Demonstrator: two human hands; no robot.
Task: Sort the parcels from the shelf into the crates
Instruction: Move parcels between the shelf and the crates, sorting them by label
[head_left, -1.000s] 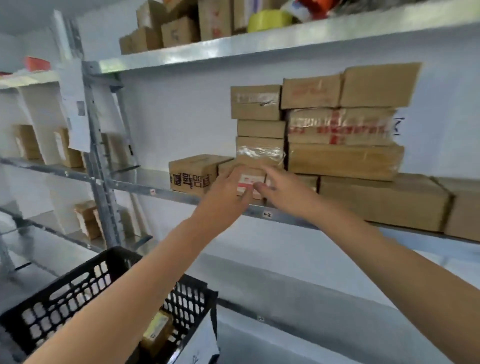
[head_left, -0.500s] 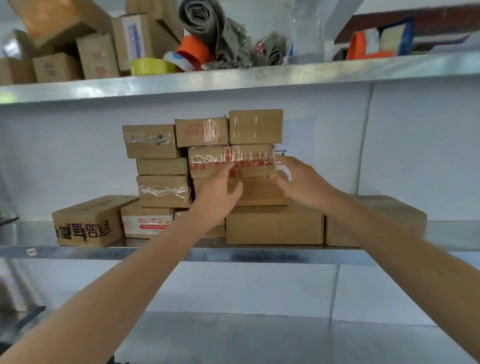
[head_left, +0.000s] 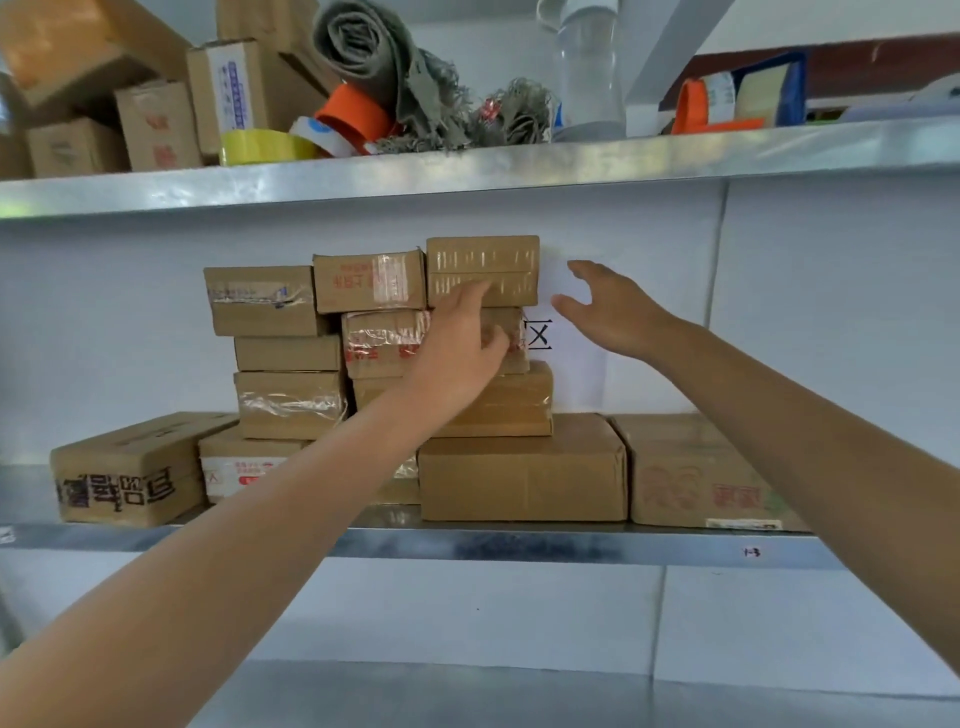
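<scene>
At the shelf (head_left: 519, 545), left hand (head_left: 457, 343) and right hand (head_left: 608, 312) have risen to top parcel (head_left: 483, 260), grips wide.

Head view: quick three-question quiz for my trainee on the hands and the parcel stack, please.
1. True or false: the right hand grips a parcel.
2. The left hand reaches for: A the top-right parcel; B the black-lettered parcel; C the bottle.
3. Fill in: on the upper shelf, the leftmost tape roll is coloured ___.
Key: 1 false; 2 A; 3 yellow.
</scene>
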